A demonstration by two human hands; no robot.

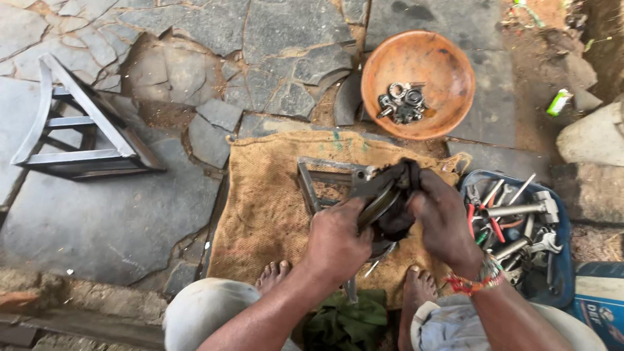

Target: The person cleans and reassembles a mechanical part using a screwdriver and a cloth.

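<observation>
Here we are gripping a round metal disc part edge-on in our left hand, rim slanting up toward the right, while our right hand is pressing a dark rag against it above the burlap sack.

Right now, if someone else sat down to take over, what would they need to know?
Left hand: closed around a round metal part, holding it up over the burlap sack.
Right hand: fingers press a dark rag onto the same part.
Nearby: a metal frame lies on the sack under the hands; an orange bowl of small metal bits sits beyond; a blue tray of tools is at the right; a green cloth lies between the feet.
Done: part is in hand, rag applied.
Left: how clean it is cannot be seen.
</observation>
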